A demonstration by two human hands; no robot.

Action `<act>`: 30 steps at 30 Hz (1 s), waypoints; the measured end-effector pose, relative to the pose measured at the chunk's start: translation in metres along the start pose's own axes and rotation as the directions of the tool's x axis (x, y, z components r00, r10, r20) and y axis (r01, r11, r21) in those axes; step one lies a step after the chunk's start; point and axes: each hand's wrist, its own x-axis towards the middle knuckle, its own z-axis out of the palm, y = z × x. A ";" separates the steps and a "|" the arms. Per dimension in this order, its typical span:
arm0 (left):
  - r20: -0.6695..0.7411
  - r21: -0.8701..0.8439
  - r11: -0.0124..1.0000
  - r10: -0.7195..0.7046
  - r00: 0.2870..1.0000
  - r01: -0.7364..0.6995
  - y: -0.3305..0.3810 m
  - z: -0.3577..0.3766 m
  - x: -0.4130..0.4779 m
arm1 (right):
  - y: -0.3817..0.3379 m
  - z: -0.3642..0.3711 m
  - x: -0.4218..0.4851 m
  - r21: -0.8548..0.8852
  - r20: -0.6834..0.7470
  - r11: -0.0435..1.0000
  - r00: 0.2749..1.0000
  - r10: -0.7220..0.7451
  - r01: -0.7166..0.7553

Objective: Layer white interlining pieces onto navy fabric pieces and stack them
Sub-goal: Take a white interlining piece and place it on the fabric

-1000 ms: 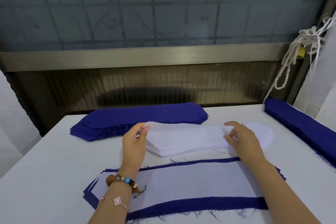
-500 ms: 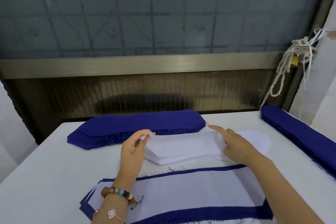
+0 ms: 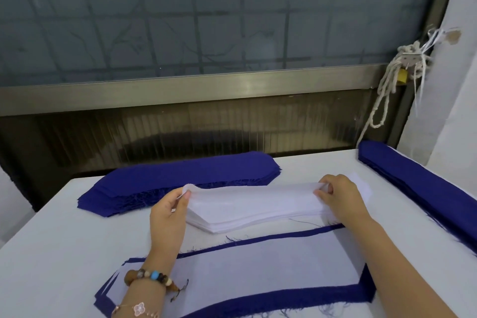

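Observation:
A pile of white interlining pieces [image 3: 258, 217] lies mid-table. Its top white piece [image 3: 253, 192] is lifted off the pile at both ends. My left hand [image 3: 169, 217] pinches that piece's left end, and my right hand [image 3: 340, 199] pinches its right end. Nearest me lies the layered stack [image 3: 258, 273]: navy fabric with a white interlining on top, navy border showing around it. A pile of bare navy pieces [image 3: 180, 181] sits behind the white pile, at the table's far edge.
A second pile of navy fabric [image 3: 418, 188] runs along the table's right edge. The white table [image 3: 51, 253] ends at a wall with a metal rail. A knotted white cord [image 3: 387, 85] hangs at the back right.
My right hand went from touching the pile with straight fingers to pinching the top piece's right end. Both hands have raised that piece slightly off the pile.

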 end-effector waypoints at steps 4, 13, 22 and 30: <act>-0.007 0.067 0.998 -0.004 1.000 0.004 -0.007 -0.001 0.001 | 0.013 -0.004 0.002 -0.056 -0.132 0.992 0.986 0.104 -0.112; 0.010 0.053 0.998 -0.046 0.999 0.046 -0.011 -0.001 0.003 | 0.047 -0.018 0.003 -0.031 -0.352 0.915 0.861 0.367 -0.402; -0.024 0.019 0.997 -0.076 0.997 0.076 -0.013 -0.003 0.006 | 0.047 -0.019 0.008 0.205 -0.340 0.918 0.855 0.391 -0.338; -0.196 -0.091 0.986 -0.158 0.968 0.143 -0.013 -0.015 0.015 | 0.030 -0.016 0.004 0.446 -0.264 0.880 0.915 0.306 -0.165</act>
